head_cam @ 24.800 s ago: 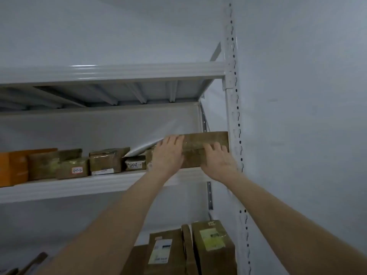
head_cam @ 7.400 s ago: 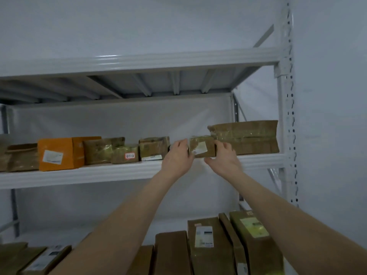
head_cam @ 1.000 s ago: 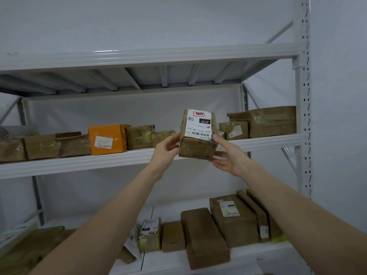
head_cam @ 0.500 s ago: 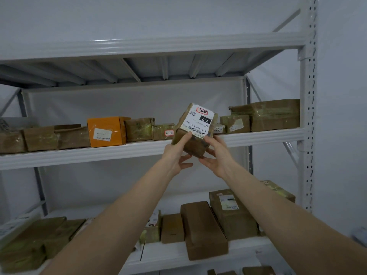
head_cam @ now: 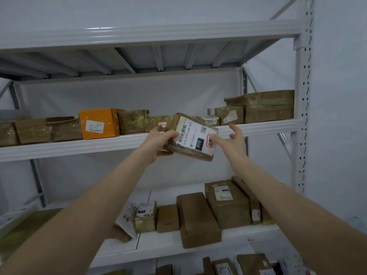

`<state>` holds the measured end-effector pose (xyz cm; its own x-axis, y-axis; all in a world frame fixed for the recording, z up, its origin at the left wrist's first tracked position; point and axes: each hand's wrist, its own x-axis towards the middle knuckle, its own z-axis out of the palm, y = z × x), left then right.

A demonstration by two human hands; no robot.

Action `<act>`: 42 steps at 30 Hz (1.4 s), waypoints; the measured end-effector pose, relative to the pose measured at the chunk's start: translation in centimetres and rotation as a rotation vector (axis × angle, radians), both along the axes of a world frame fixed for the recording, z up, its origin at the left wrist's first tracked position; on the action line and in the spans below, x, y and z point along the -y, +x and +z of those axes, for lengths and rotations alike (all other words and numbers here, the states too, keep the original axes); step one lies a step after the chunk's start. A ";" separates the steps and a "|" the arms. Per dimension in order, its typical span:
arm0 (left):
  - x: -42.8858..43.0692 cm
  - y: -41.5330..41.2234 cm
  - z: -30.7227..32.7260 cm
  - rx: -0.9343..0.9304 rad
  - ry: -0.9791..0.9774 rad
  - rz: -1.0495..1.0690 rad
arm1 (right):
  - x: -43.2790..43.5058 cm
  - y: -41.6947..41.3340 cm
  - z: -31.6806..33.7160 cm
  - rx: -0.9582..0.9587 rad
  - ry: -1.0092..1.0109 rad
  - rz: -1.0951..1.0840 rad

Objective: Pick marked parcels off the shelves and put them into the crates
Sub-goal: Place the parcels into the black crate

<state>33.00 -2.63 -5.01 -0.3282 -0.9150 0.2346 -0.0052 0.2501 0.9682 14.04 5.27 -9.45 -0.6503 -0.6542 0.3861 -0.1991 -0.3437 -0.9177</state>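
In front of the middle shelf (head_cam: 59, 148) of the white rack, right of centre: one brown taped parcel (head_cam: 191, 135), held in the air, tilted, label face toward the person.

- Label: white, with a barcode, a black patch reading 010, and a red sticker at the right end.
- Left hand (head_cam: 158, 141): fingers and thumb curled round the parcel's left end, carrying it.
- Right hand (head_cam: 233, 142): fingers spread and straight, one fingertip at the red sticker, the rest clear of the parcel.
- Middle shelf, behind: orange box (head_cam: 97, 124); small taped boxes (head_cam: 132, 121) in a row; large taped box (head_cam: 266, 106) just beside the right post (head_cam: 302, 96).
- Lower shelf (head_cam: 168, 245): long brown box (head_cam: 196, 219) lying endwise; labelled box (head_cam: 226, 203) just beside it on the right.
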 end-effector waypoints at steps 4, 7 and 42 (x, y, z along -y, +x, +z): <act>-0.2 -0.2 -0.9 0.052 -0.053 0.019 | -0.5 0.2 -1.0 -0.054 0.128 0.258; -0.6 -0.9 -2.1 -0.061 -0.104 0.069 | -0.2 0.5 -2.5 0.074 0.111 0.228; -2.8 -1.7 -16.5 0.107 0.064 -0.068 | -0.4 1.6 -12.7 0.021 0.362 0.276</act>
<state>31.29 0.20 -21.50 -0.4101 -0.9017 0.1370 -0.0945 0.1914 0.9770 15.64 5.63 -22.16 -0.4381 -0.8945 0.0891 -0.1256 -0.0372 -0.9914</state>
